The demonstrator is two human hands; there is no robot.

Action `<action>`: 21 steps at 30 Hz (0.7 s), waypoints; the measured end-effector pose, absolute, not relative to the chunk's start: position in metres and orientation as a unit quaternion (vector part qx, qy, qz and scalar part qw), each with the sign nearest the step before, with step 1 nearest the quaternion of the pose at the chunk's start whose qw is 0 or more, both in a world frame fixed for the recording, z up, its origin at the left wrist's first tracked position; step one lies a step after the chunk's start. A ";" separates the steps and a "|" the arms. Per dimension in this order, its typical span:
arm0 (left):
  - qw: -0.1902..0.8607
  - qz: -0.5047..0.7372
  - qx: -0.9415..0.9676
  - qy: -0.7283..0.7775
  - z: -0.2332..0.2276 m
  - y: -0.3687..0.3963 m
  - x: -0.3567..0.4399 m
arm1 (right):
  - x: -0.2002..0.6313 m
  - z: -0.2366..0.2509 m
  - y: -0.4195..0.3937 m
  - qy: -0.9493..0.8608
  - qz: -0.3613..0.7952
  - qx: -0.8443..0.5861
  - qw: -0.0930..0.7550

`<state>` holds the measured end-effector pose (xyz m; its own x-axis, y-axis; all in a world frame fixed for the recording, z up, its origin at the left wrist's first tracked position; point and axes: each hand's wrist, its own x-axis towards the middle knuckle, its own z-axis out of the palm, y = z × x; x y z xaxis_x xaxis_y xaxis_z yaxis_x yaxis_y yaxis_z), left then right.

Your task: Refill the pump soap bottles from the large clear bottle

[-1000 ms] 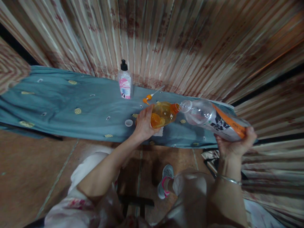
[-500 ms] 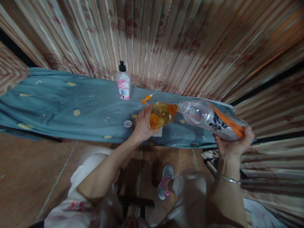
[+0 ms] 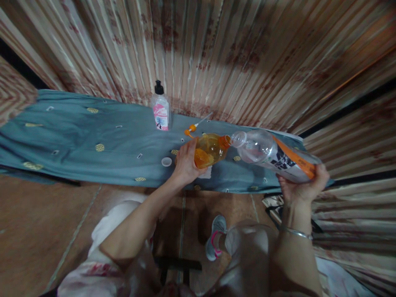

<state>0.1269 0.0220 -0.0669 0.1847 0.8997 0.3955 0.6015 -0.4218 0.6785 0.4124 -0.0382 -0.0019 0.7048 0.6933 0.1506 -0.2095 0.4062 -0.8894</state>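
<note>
My left hand (image 3: 186, 164) is closed around an amber see-through bottle (image 3: 213, 147), tilted with its open neck to the right. My right hand (image 3: 305, 185) grips a large clear plastic bottle (image 3: 258, 147) with an orange and white label, lying nearly level with its mouth to the left. The two mouths meet or nearly meet; I cannot tell if they touch. Behind the amber bottle lies an orange pump top (image 3: 192, 129) with a clear tube. A small pale cap (image 3: 166, 161) rests left of my left hand.
An upright clear bottle (image 3: 161, 112) with a black cap and pink label stands at the back of the narrow table with a teal cloth (image 3: 71, 136). A pleated curtain (image 3: 192, 53) hangs behind. Beneath the amber bottle is a small white piece (image 3: 206, 173). My shoe (image 3: 216, 237) is on the floor.
Almost nothing differs. The large clear bottle and my right hand have shifted very slightly to the left, and both hands keep their grip.
</note>
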 end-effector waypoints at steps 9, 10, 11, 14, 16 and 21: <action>0.196 0.394 0.740 0.509 -0.066 0.021 0.128 | 0.411 0.000 -0.037 -0.254 0.267 -0.466 0.804; 0.197 0.392 0.741 0.509 -0.065 0.020 0.128 | 0.411 0.000 -0.037 -0.255 0.267 -0.465 0.805; 0.197 0.391 0.742 0.507 -0.065 0.020 0.128 | 0.410 0.000 -0.037 -0.257 0.267 -0.463 0.805; 0.193 0.393 0.746 0.502 -0.064 0.020 0.128 | 0.410 0.000 -0.037 -0.257 0.267 -0.463 0.805; 0.190 0.395 0.746 0.501 -0.065 0.020 0.127 | 0.412 -0.001 -0.037 -0.258 0.270 -0.466 0.802; 0.199 0.397 0.746 0.496 -0.065 0.021 0.126 | 0.414 -0.002 -0.038 -0.271 0.272 -0.459 0.801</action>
